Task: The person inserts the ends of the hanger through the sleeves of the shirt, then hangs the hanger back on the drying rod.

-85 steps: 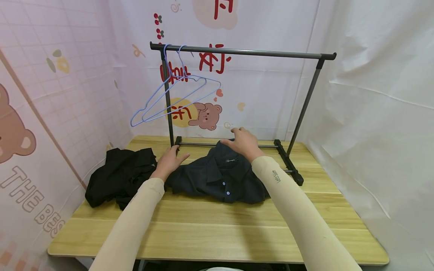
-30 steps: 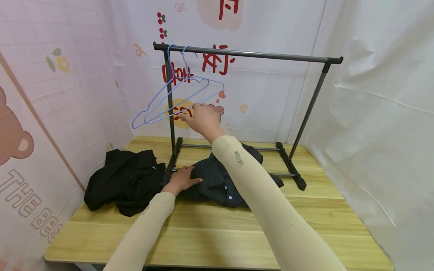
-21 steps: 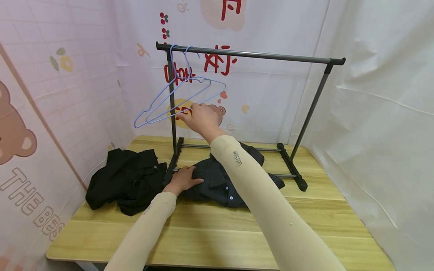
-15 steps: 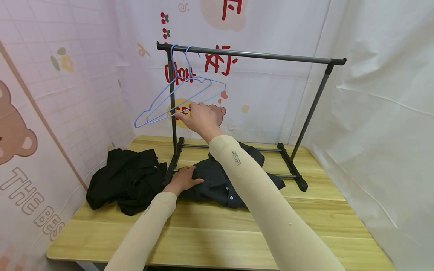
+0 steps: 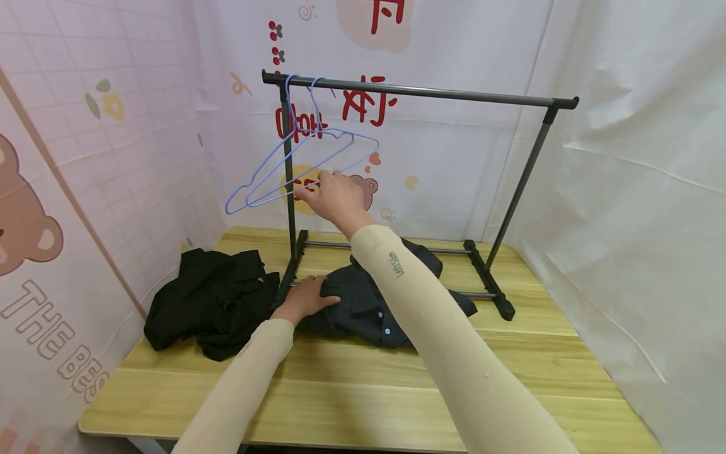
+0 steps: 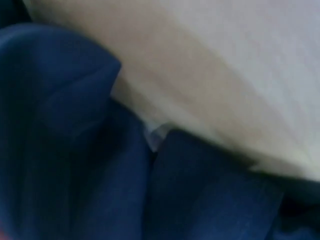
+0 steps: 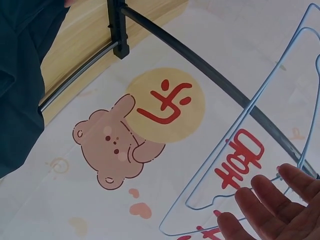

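Note:
Two light-blue wire hangers hang from the left end of the black garment rack. My right hand is raised in front of their lower bars. In the right wrist view its fingers are spread loosely beside the hangers and hold nothing. On the table, my left hand rests at the left side of a dark button-up shirt, thumb stretched out over the cloth. My right forearm hides part of the shirt. The left wrist view shows only blurred dark folds of the shirt.
A crumpled black garment lies on the wooden table, left of the shirt. The rack's black feet and low crossbars stand around and behind the shirt. Printed white curtains enclose the back and sides.
Over the earlier frames my right hand has moved from above the shirt, left and up to the hangers. My left hand has come down onto the shirt. In the last half second both stay nearly still.

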The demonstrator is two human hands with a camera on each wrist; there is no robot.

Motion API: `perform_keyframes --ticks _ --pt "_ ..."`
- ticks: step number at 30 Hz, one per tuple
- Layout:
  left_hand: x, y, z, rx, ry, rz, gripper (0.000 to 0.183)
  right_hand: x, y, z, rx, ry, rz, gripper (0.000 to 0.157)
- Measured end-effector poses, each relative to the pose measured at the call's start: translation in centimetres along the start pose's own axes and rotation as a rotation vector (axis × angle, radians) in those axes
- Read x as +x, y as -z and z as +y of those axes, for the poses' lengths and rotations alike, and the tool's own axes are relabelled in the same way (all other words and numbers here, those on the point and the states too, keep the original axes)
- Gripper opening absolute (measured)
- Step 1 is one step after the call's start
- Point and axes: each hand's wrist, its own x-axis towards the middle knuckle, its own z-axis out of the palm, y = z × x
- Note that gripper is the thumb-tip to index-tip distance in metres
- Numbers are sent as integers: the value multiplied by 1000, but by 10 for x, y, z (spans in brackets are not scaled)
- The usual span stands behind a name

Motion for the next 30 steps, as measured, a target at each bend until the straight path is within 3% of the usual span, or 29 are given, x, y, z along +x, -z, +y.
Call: perform_keyframes --ticks 8,12,16,23,30 --pt "4 19 3 -23 -24 50 79 -1 2 17 -61 -39 -7 76" --pt "2 35 5 -50 -16 60 80 -1 1 33 -29 -50 -13 68" --pt "1 47 3 -56 -18 91 79 -4 -1 53 22 -82 -35 66" --pt "1 66 2 -33 -29 133 79 -14 -15 95 33 -114 -73 76" --pt "1 74 5 -27 -50 151 82 -32 -34 135 49 -168 -145 73"
